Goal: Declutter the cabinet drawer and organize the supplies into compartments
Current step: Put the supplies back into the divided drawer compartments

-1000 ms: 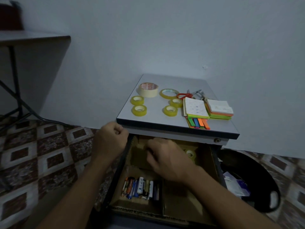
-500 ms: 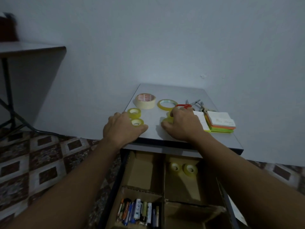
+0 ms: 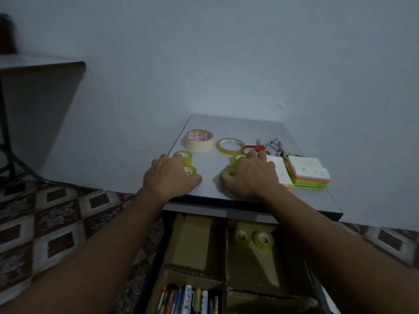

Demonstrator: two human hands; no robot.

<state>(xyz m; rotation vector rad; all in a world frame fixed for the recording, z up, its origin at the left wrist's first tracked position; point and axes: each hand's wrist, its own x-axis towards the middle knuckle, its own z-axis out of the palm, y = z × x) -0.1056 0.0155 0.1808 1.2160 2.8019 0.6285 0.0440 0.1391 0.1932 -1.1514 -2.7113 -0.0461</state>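
On the grey cabinet top (image 3: 249,130) my left hand (image 3: 169,175) covers two small yellow tape rolls (image 3: 184,157), its fingers curled round them. My right hand (image 3: 251,175) curls over two more small yellow tape rolls (image 3: 238,158) beside it. Below, the open drawer (image 3: 226,257) holds cardboard compartments. Its far right compartment has two small tape rolls (image 3: 263,240). Several batteries and pens (image 3: 190,300) fill the near left compartment. The far left compartment (image 3: 192,241) is bare.
A wide masking tape roll (image 3: 199,140), a thin clear tape ring (image 3: 230,145), red-handled scissors (image 3: 256,148), metal clips (image 3: 282,150) and a stack of coloured sticky notes (image 3: 306,175) lie on the cabinet top. A dark table (image 3: 40,64) stands at left over a patterned floor (image 3: 56,223).
Both hands have come up out of the drawer onto the cabinet top and closed over the small tape rolls. My view has tilted down toward the drawer.
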